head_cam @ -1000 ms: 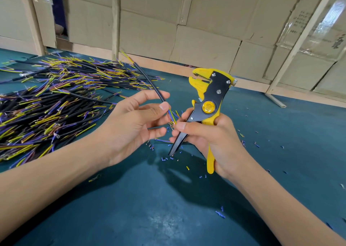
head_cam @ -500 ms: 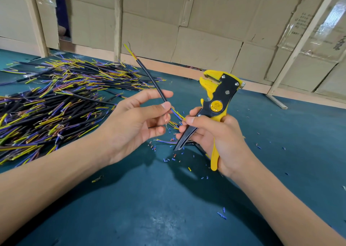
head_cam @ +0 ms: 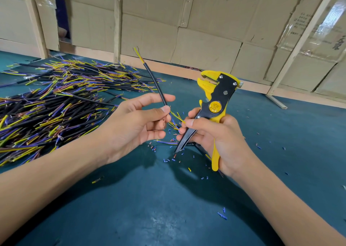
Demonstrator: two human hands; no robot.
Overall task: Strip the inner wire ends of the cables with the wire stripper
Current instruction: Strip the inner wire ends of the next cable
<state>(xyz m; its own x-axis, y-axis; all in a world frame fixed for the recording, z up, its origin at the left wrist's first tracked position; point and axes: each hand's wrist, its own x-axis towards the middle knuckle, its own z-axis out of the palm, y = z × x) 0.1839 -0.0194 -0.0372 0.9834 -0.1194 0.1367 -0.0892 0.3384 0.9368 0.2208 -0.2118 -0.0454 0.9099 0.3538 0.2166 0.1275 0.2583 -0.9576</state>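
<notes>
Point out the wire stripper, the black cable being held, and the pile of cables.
wire stripper [head_cam: 215, 106], head view: the yellow round knob on its body.
black cable [head_cam: 156, 84], head view: middle of its black sheath, above the left hand.
pile of cables [head_cam: 56, 103], head view: middle of the heap.

My left hand [head_cam: 134, 126] raised left of the wire stripper [head_cam: 215, 103], thumb and forefinger pinching a black cable [head_cam: 156, 84], my right hand [head_cam: 215, 139] curled around the stripper's handles, both forearms bare
</notes>
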